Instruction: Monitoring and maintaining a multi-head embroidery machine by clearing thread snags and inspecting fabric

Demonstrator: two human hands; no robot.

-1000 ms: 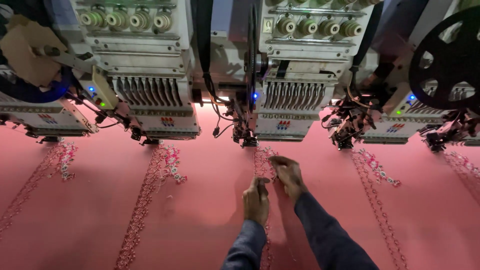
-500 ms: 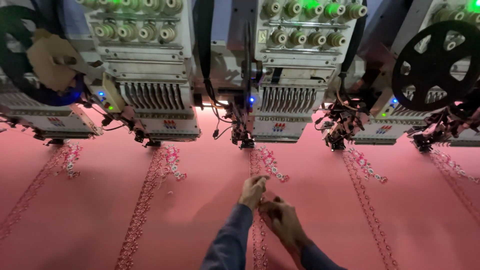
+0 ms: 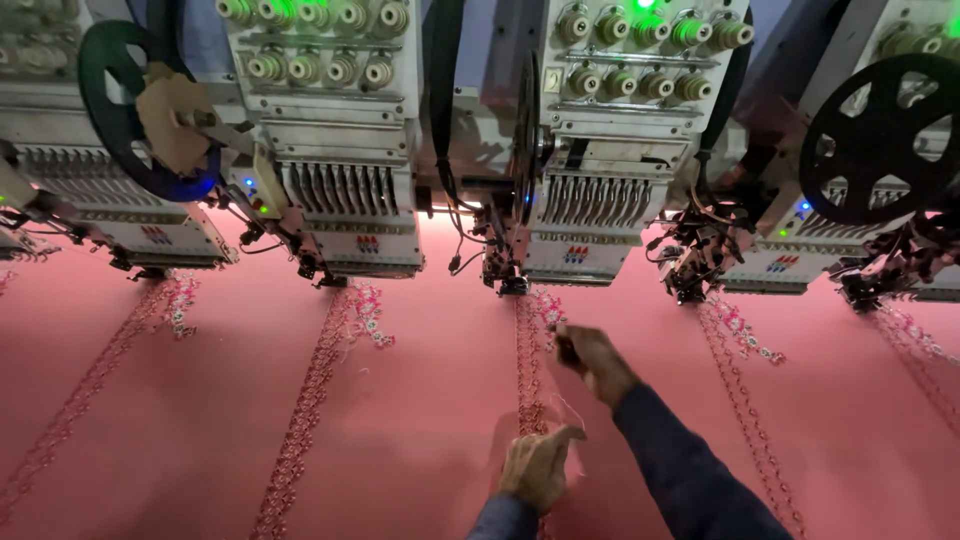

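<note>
My right hand [image 3: 596, 360] reaches forward over the pink fabric [image 3: 430, 400], beside the embroidered sequin strip [image 3: 528, 360] under the middle embroidery head [image 3: 585, 215]. Its fingers are closed around what looks like a small dark tool. My left hand [image 3: 538, 468] rests nearer to me on the same strip, thumb and fingers pinched on a thin loose thread [image 3: 572, 412] that runs up toward the right hand. Both arms wear dark blue sleeves.
A row of multi-needle embroidery heads [image 3: 340, 200] spans the back, with a needle [image 3: 512, 285] right above the strip. Black sequin reels hang at the left [image 3: 125, 110] and right [image 3: 880, 135]. Other embroidered strips [image 3: 310, 400] [image 3: 745, 400] run down the fabric.
My right hand has moved forward toward the middle head. My left hand has drawn back toward me, so the hands are now apart. The view has shifted to the left.
</note>
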